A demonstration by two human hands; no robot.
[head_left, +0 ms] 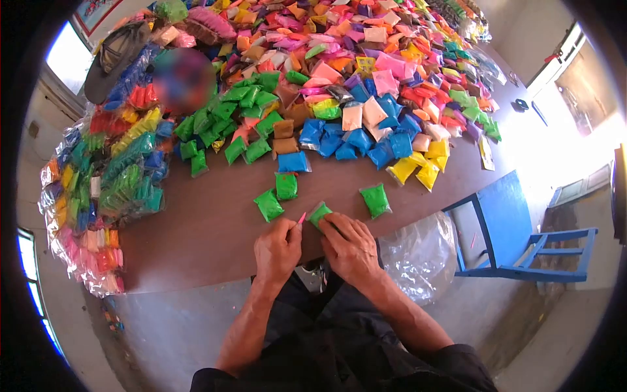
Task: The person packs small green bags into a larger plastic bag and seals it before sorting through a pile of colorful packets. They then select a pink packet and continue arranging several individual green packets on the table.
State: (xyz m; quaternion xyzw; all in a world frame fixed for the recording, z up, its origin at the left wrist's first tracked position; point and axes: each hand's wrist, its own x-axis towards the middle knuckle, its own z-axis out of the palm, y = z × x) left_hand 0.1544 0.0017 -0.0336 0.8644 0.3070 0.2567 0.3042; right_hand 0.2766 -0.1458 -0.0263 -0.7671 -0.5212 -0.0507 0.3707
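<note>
My left hand (278, 251) is closed around a small pink pointed stick (302, 217), whose tip shows above the thumb; its exact kind I cannot make out. My right hand (350, 248) grips a small green packet (319, 212) near the front edge of the table, with the fingers bent over its lower part. Two green packets, one (268, 205) and another (286, 186), lie beyond my left hand. A further green packet (375, 200) rests to the right of my right hand.
A big heap of colourful packets (339, 46) covers the back of the brown table (196, 222). Clear bags of packets (130, 170) are stacked along the left. A blue chair (506, 215) stands at the right, beside a clear plastic bag (421, 255). A cap (117, 59) lies at upper left.
</note>
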